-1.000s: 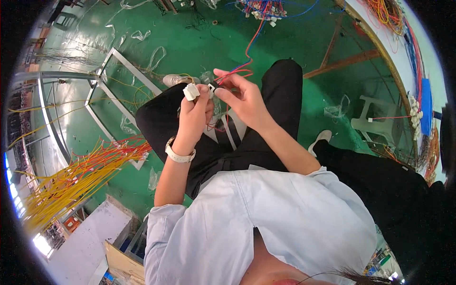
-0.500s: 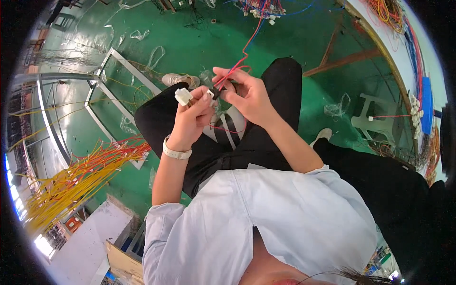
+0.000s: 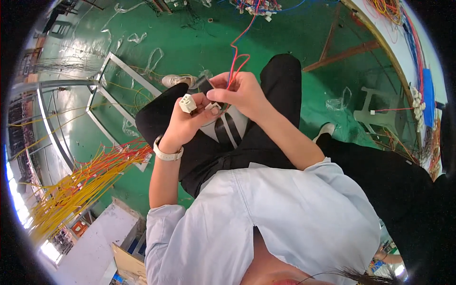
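Observation:
My left hand (image 3: 186, 124) is closed round a white plastic connector (image 3: 187, 103), which sticks out between thumb and fingers. A second, smaller white connector (image 3: 213, 107) sits at my left thumb tip. My right hand (image 3: 241, 95) meets the left over my lap and pinches a bundle of red and blue wires (image 3: 232, 76). From there the wires run up to a heap of connectors (image 3: 256, 6) at the top of the view. A flat black piece (image 3: 204, 84) juts out between the two hands; its kind is unclear, and the wire ends are hidden by my fingers.
To my left hangs a thick bundle of yellow and red wires (image 3: 95, 175) beside a metal frame (image 3: 114, 102). A pale plastic stool (image 3: 377, 114) stands at right, near a wooden-edged table (image 3: 396, 61). Plastic scraps (image 3: 154, 57) lie on the green floor.
My left hand has turned, so the white connector's end faces up more. The red and blue wires have shifted left, and the black piece shows more between my hands.

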`<state>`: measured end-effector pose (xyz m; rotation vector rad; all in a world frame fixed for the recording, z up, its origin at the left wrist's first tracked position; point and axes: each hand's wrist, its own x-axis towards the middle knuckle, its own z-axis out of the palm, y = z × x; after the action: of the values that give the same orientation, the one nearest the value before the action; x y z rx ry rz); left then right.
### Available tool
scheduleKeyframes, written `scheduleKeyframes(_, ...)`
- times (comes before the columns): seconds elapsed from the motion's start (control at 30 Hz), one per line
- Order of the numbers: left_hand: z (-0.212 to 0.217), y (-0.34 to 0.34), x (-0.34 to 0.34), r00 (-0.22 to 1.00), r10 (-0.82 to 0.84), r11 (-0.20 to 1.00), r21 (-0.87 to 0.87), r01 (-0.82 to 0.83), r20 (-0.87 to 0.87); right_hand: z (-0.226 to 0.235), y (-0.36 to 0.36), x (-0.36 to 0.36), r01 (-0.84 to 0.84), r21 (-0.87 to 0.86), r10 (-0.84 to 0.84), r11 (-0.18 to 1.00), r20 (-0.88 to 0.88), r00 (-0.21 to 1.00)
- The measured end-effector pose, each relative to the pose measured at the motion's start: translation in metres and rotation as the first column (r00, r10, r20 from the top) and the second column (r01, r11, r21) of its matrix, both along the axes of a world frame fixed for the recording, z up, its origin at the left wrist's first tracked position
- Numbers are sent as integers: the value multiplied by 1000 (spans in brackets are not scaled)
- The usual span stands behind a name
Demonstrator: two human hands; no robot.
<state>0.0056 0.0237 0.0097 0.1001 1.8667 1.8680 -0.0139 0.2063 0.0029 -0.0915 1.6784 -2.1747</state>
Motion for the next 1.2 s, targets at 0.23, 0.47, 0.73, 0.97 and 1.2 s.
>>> scheduleKeyframes(0.23,0,0,8,892,18,861,-447,-244,-453,-2,8,-5,-210,-283,259,936,150,954)
scheduleKeyframes(0.47,-8,3,19,892,186,943,-181,-281,-412,1,20,-2,-270,-186,302,945,176,937)
scheduleKeyframes(0.73,-20,32,28,824,566,757,384,-529,20,-15,7,14,-85,-103,95,991,97,991)
scheduleKeyframes(0.97,-4,21,17,926,353,833,405,-377,136,-14,-11,25,283,-105,-296,953,-132,946)
scheduleKeyframes(1.2,16,14,7,983,158,986,-29,-161,-96,-19,7,10,100,-277,-73,956,107,992)
